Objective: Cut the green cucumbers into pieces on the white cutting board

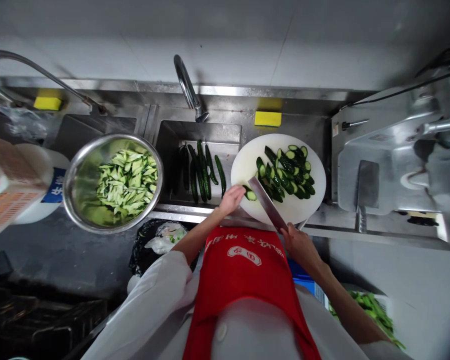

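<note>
My right hand (297, 244) is closed round the handle of a cleaver (267, 202), whose blade slants up to the left over the round white cutting board (243, 159). At the board's left edge, my left hand (232, 199) has its fingers together against a short cucumber piece (250, 194) with a pale cut face. How firmly the fingers grip it is hard to see. Right of the blade lies a heap of cut cucumber chunks (288, 170), dark green with light ends. Several whole cucumbers (202, 167) rest in the sink just left of the board.
Left of the sink stands a large steel bowl (71, 185) of sliced cucumber. A tap (187, 87) rises behind the sink, and a yellow sponge (267, 119) sits behind the board. A second cleaver (366, 187) lies at right. Below the counter hangs a black bag (144, 250).
</note>
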Demonstrator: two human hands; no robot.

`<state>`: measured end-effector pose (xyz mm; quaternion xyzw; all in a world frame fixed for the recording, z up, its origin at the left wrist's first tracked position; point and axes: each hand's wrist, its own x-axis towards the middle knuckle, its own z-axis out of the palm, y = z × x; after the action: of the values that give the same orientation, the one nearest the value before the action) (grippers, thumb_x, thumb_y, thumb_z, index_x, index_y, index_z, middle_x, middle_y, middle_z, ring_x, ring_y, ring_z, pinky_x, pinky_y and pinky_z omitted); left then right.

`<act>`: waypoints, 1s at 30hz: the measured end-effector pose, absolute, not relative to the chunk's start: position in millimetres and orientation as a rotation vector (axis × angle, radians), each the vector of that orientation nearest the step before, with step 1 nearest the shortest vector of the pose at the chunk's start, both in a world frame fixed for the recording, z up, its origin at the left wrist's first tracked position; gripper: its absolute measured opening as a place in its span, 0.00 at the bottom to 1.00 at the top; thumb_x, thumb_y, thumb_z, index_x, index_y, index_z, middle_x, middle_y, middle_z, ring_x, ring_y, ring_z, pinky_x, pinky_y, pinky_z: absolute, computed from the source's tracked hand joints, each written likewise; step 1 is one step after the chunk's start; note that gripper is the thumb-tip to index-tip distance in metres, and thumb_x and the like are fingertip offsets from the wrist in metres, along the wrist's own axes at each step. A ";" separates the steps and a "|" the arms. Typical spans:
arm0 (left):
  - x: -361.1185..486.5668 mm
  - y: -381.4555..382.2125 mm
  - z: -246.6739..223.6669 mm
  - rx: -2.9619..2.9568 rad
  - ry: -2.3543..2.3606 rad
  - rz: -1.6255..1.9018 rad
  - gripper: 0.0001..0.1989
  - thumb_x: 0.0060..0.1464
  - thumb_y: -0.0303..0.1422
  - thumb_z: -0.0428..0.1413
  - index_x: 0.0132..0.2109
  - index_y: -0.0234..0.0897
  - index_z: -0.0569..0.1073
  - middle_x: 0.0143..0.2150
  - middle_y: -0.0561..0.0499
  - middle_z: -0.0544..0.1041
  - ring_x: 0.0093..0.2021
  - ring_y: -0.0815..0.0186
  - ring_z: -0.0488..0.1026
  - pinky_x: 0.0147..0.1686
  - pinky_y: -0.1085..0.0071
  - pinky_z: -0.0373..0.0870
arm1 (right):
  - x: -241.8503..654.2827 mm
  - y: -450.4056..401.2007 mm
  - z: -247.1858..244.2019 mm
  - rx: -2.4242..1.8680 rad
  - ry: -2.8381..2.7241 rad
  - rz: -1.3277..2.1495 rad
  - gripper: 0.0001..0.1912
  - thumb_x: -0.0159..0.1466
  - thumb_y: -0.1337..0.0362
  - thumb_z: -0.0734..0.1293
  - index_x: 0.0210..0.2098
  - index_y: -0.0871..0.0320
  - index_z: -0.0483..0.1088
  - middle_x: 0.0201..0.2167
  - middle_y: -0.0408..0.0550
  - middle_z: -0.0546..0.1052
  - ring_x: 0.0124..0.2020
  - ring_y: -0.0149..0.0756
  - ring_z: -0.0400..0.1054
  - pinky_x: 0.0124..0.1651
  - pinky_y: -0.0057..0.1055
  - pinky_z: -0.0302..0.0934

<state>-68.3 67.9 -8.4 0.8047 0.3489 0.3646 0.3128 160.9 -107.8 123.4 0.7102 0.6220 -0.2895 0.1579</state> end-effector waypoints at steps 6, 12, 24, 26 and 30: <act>-29.8 147.9 28.5 2.364 0.552 0.622 0.14 0.62 0.26 0.48 0.49 0.38 0.75 0.49 0.44 0.74 0.53 0.60 0.68 0.54 0.62 0.64 | 174.1 -128.8 137.2 1.843 1.811 -0.889 0.09 0.72 0.62 0.53 0.45 0.59 0.61 0.31 0.51 0.78 0.31 0.40 0.75 0.28 0.30 0.46; -0.8 175.4 24.0 2.565 0.128 0.204 0.13 0.53 0.25 0.58 0.45 0.41 0.76 0.45 0.45 0.74 0.50 0.57 0.68 0.54 0.61 0.61 | 157.8 -113.8 117.5 1.797 1.831 -0.921 0.12 0.72 0.63 0.52 0.50 0.60 0.60 0.34 0.54 0.78 0.37 0.41 0.75 0.33 0.29 0.54; -57.1 86.5 8.4 1.290 1.081 0.602 0.28 0.48 0.50 0.64 0.48 0.35 0.67 0.27 0.56 0.70 0.23 0.71 0.70 0.25 0.74 0.70 | 144.8 -103.8 101.9 2.078 1.621 -0.924 0.16 0.74 0.59 0.48 0.48 0.60 0.60 0.34 0.54 0.77 0.38 0.41 0.76 0.35 0.30 0.55; -40.9 57.4 2.8 1.204 1.211 0.573 0.32 0.51 0.50 0.61 0.56 0.37 0.62 0.24 0.59 0.70 0.20 0.71 0.70 0.23 0.74 0.69 | 138.6 -100.6 102.6 2.061 1.640 -0.925 0.16 0.74 0.59 0.47 0.48 0.60 0.60 0.34 0.54 0.77 0.38 0.40 0.76 0.36 0.30 0.56; -31.8 35.0 3.2 1.490 1.507 0.621 0.25 0.56 0.46 0.60 0.54 0.37 0.65 0.23 0.57 0.69 0.22 0.69 0.69 0.28 0.72 0.70 | 131.7 -97.3 102.6 2.042 1.675 -0.888 0.16 0.74 0.60 0.47 0.48 0.61 0.61 0.34 0.55 0.77 0.37 0.41 0.76 0.36 0.30 0.58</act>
<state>-31.8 35.0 3.2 0.6025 0.6096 0.2511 0.4498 131.7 -97.3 102.6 0.7213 0.5916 -0.3137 0.1768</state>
